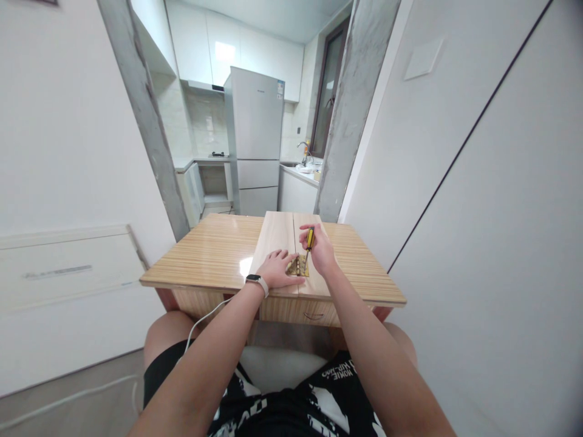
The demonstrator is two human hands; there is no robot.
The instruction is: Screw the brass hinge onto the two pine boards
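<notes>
Pinching yellow-and-black screwdriver [310, 238] by its handle: right hand [321, 247], fingers curled, just beyond and right of the brass-coloured hinge [298, 266]. Shaft points down, slightly tilted, tip at the hinge's right leaf; too small to tell if a screw sits under it. Hinge lies flat across the seam between two pale boards, its left leaf partly covered by fingers. Left hand [276, 268] is spread palm down left of the hinge, index finger at its far edge, thumb along its near edge, bracing it; other fingers rest on the left board [276, 233]. Right board [312, 221] is under the hinge's right side, butted against the left one. Both lie on a wood-grain table [218, 243] that extends either way from the hinge. Watch [254, 278] with light band on left wrist, left of the hinge and nearer the body. Drawer handle [313, 316] on the table front, below the hinge. White cable [204, 320] hangs off the near edge, left of the hinge. Well beyond the hinge: grey fridge [257, 121], slightly left; faucet [302, 147] at a sink, about straight past it. Patterned black shorts [323, 403] on the near side.
</notes>
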